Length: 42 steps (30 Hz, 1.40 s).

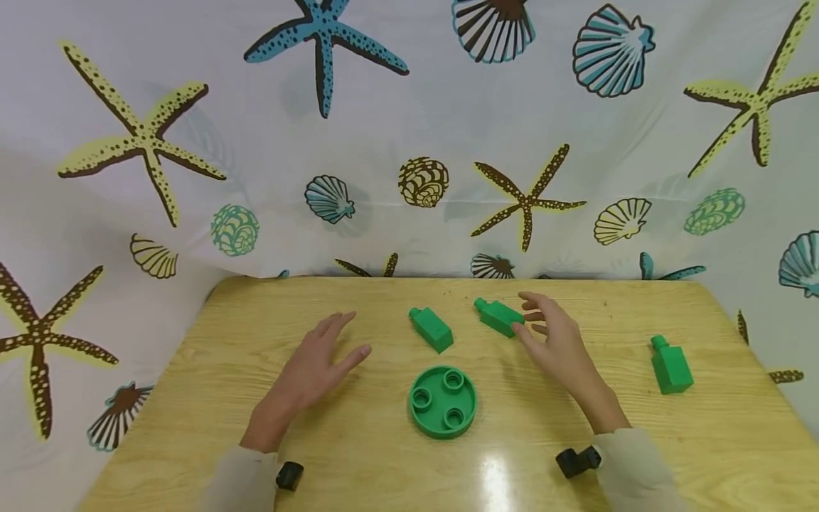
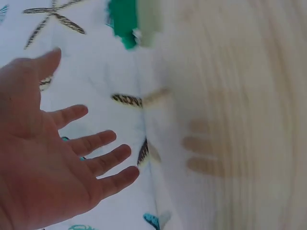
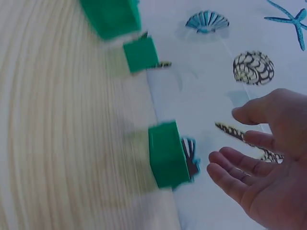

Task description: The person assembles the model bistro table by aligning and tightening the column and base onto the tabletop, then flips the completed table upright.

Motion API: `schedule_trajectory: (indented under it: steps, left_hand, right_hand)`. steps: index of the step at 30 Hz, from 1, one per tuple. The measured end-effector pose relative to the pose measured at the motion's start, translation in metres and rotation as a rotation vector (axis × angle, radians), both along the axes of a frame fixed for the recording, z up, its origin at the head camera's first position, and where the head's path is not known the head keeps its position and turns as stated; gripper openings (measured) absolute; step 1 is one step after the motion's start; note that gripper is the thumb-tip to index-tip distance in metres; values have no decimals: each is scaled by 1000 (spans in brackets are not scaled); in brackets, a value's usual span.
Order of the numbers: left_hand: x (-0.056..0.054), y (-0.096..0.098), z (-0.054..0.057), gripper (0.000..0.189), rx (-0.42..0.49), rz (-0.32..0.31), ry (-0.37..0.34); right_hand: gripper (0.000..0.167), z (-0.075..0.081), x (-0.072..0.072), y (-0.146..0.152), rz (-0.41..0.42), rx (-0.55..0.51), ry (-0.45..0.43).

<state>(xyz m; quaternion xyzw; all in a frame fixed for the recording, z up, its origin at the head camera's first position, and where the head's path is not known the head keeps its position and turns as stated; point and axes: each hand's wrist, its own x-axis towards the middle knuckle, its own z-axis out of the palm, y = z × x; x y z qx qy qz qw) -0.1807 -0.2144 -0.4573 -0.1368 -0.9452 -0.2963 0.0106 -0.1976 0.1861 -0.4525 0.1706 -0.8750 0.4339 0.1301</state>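
My right hand (image 1: pixel 555 341) hovers at the near end of a green bottle-shaped block (image 1: pixel 499 317) with a round peg; its thumb and fingers overlap that end in the head view. In the right wrist view a gap separates the fingertips (image 3: pixel 217 165) from the nearest green block (image 3: pixel 168 154). Fingers spread and holding nothing, my left hand (image 1: pixel 313 366) is raised over the left half of the table. A second green block (image 1: pixel 432 329) lies between the hands. Closer to me sits a round green base (image 1: pixel 435 409) with three ring-shaped sockets.
Another green block (image 1: pixel 672 368) with its peg pointing away lies at the right of the wooden table (image 1: pixel 256 313). Behind the table's far edge hangs a white cloth (image 1: pixel 409 128) printed with starfish and shells. A black wrist device (image 1: pixel 578 462) sits by the right cuff.
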Motion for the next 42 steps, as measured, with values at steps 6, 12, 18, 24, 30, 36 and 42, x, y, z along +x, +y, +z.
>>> schedule_trajectory:
  steps: [6, 12, 18, 24, 30, 36, 42]
  left_hand:
    - [14, 24, 6, 76, 221, -26, -61]
    - [25, 40, -2, 74, 174, 32, -85]
    - [35, 61, -11, 71, 324, -15, -185]
    - [47, 84, -16, 77, 324, -109, -208]
    - [55, 106, -13, 99, 216, -100, -193]
    - [57, 122, -10, 112, 120, -79, -195]
    - [55, 124, -6, 115, 67, -86, -204]
  right_hand:
    - [43, 1, -8, -31, 28, -164, -68]
    - [46, -2, -19, -54, 68, -206, -183]
    - [51, -7, -25, -73, 136, -162, -248]
    - [60, -13, -30, -90, 160, -51, -307]
    - [66, -12, -38, -103, 188, 51, -389]
    - [49, -9, -42, -105, 163, 115, -405]
    - [37, -10, -42, -102, 120, 135, -379]
